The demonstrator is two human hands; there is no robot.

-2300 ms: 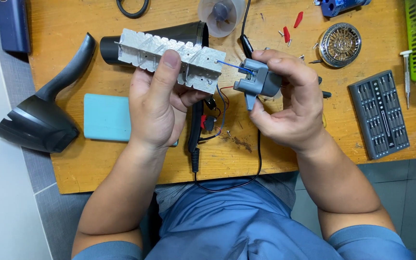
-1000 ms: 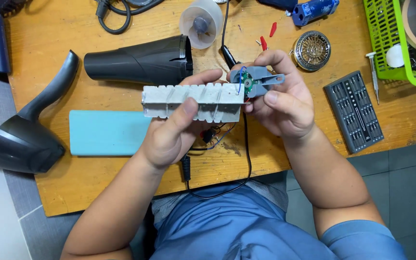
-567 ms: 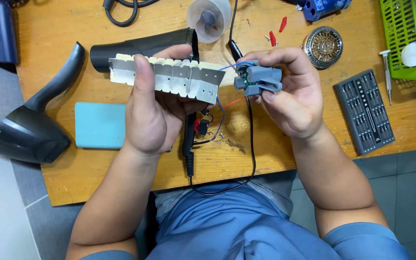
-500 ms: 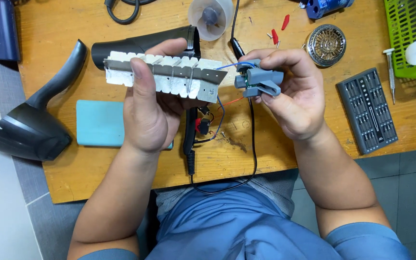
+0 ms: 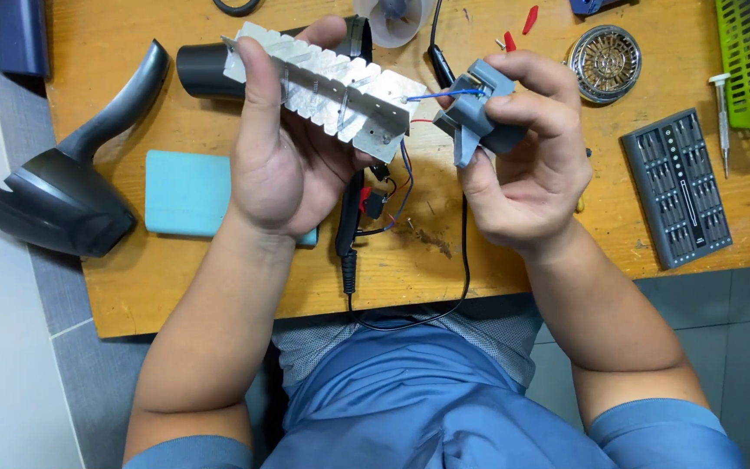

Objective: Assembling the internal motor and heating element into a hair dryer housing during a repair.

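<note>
Wooden and orange-brown, the workbench (image 5: pixel 219 287) lies below my two raised hands. My left hand (image 5: pixel 279 165) is closed around the pale grey heating element frame (image 5: pixel 327 87), thumb along its near side and fingertips over the far edge, so the frame sits across my palm and tilts down toward the right. It is long and ribbed, with thin coiled wire along the ribs. My right hand (image 5: pixel 527 174) is clamped on the small grey motor housing (image 5: pixel 479 108), held just beside the right end of the frame. A thin blue wire (image 5: pixel 444 93) runs between the frame and the housing, and red and blue wires (image 5: pixel 401 187) hang under them to a black cable (image 5: pixel 349 243) on the bench. Behind the frame lies a black nozzle tube (image 5: pixel 201 69); to the left are a black curved handle shell (image 5: pixel 71 182) and a turquoise flat block (image 5: pixel 188 191). To the right lie a round metal grille (image 5: pixel 605 62) and a grey screwdriver bit set (image 5: pixel 677 187).
</note>
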